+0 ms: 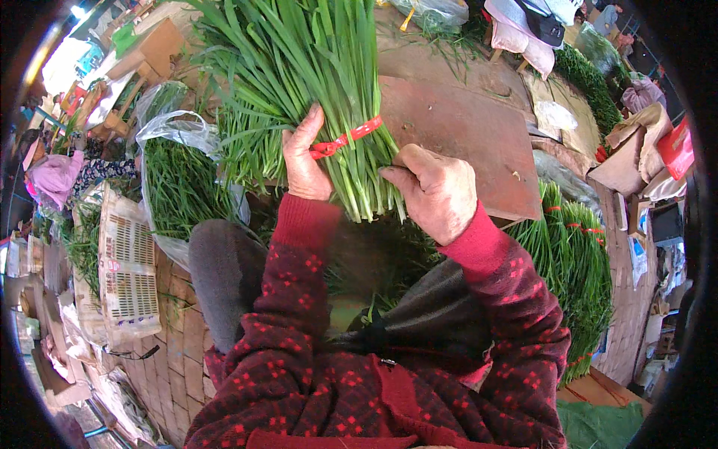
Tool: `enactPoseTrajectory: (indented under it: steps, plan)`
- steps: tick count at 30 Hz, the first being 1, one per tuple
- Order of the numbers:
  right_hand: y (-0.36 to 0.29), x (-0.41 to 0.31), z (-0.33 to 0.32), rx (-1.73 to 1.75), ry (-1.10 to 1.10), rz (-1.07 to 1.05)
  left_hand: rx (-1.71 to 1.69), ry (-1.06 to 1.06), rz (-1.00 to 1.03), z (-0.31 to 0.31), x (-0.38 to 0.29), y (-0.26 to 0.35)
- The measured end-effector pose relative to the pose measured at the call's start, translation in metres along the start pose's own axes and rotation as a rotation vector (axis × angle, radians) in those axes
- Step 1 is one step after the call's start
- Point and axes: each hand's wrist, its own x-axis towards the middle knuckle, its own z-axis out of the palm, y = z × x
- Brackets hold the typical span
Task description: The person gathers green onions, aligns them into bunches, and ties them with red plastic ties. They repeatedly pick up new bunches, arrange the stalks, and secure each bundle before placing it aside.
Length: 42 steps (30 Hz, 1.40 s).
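Note:
A large bunch of garlic chives [336,84] lies tilted in front of me, its pale cut stem ends towards my lap. Red printed tape [359,133] is wrapped around its stems. My left hand [305,157] grips the bunch from the left at the level of the tape, thumb on top and the other fingers hidden beneath. At the lower right edge of the bunch, my right hand [435,188] has thumb and forefinger pinched on the outer stems below the tape. More loose chives [252,140] lie beneath and left of the bunch.
A reddish-brown board [465,146] lies beyond my right hand. Tied chive bunches [572,269] are stacked at right. To the left are a plastic bag of chives [179,179] and a white plastic crate [129,269]. A person in a pink top [56,177] is at far left.

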Motion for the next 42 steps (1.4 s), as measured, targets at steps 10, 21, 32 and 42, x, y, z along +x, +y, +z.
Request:
enactPoseTrajectory:
  steps: [10,21,32,42]
  plan:
    - [-0.007,-0.044,-0.002,0.19,-0.315,-0.008,0.07,-0.023,0.145,0.007,0.0,0.0]
    - [-0.024,-0.042,-0.025,0.25,-0.298,-0.155,0.164,-0.001,0.181,-0.005,0.001,0.011]
    - [0.008,0.036,0.009,0.253,0.307,0.118,0.186,-0.048,0.023,0.005,-0.018,-0.013]
    - [0.013,0.023,0.0,1.004,0.262,0.396,0.246,-0.198,-0.034,0.01,-0.027,-0.016]
